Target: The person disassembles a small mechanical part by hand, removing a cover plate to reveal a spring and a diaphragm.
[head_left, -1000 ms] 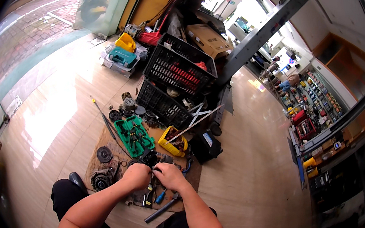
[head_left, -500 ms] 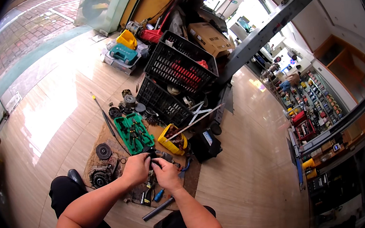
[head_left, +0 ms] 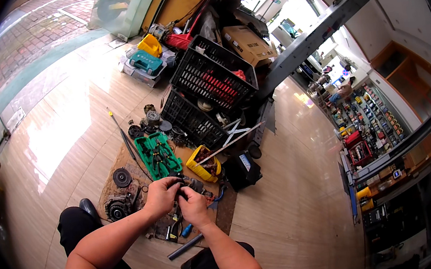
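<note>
Person sits low over a brown mat (head_left: pixel 226 207) laid on the pale tiled floor (head_left: pixel 290 216); both forearms reach in from below. Left hand (head_left: pixel 162 199) and right hand (head_left: pixel 194 208) meet over the mat, nearly touching. Grip of each: fingertips together, pinched on a small dark piece (head_left: pixel 179 190). Piece sits between the two hands, above the mat, mostly covered by fingers; its kind cannot be told.

Beyond the hands: open green tool case (head_left: pixel 177 165), plier-like tools inside. To its right, a yellow container (head_left: pixel 199 173), tilted, reddish-brown contents, a pale strip lying across it. Black box (head_left: pixel 242 171) just right of that.

Left of the hands: flat black disc (head_left: pixel 122 177), and nearer, a round dark machine part (head_left: pixel 119 208). Below the hands: blue-handled tool (head_left: pixel 187 230); grey tube (head_left: pixel 185 247) lies near the right forearm. Farther off, two black crates (head_left: pixel 187 114), one leaning above the other.
</note>
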{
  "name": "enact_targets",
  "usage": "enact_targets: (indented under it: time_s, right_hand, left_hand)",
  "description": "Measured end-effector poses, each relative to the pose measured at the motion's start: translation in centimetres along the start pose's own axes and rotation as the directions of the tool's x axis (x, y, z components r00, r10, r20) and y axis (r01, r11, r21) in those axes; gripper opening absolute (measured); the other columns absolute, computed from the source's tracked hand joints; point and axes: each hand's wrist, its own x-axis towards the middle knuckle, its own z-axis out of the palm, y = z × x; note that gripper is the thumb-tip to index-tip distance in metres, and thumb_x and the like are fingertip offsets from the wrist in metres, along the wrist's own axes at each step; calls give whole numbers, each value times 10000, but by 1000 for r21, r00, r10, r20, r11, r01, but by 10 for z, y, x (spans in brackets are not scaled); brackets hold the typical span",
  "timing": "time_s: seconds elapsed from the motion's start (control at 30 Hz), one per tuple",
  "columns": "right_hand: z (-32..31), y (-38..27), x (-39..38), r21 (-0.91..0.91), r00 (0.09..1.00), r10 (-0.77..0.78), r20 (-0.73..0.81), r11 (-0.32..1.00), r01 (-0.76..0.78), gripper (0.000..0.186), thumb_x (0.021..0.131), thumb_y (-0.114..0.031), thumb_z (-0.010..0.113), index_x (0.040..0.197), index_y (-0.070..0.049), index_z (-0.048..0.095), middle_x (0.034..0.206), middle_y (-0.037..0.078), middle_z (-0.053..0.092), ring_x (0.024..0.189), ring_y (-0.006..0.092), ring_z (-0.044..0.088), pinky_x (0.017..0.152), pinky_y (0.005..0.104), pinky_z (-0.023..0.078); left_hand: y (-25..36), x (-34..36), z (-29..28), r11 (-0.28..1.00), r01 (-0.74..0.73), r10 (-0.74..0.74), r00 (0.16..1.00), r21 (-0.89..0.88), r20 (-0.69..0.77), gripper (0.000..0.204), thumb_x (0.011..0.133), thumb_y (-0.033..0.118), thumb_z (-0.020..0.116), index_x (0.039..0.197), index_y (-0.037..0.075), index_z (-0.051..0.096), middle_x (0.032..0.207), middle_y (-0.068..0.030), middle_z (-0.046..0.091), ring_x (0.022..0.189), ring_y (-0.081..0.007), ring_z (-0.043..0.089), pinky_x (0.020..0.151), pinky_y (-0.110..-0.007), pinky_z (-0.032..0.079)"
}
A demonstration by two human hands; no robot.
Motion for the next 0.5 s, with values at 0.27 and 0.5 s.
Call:
enact_targets:
  time_s: [0.27,0.5]
  right_hand:
    - [1,1,-1,36,999,-30,-27,999,31,137,879,-64,614,1001,-11,644,790,182,658,722,207,680,667,336,512]
    - [-3,-3,-1,42,997,-79,24,996,78,132,883,-47,612,1006,-7,640,775,163,644,684,193,641,658,326,509]
  left_hand:
    - [1,3,-1,975,53,-52,999,-216,11,158,904,27,615,1019,-51,691,884,-88,724,796,-105,649,724,-265,526]
    - [-2,7,-3,926,130,-122,992,-353,44,168,916,27,606,1029,-74,676,914,-89,718,805,-121,656,722,-255,527]
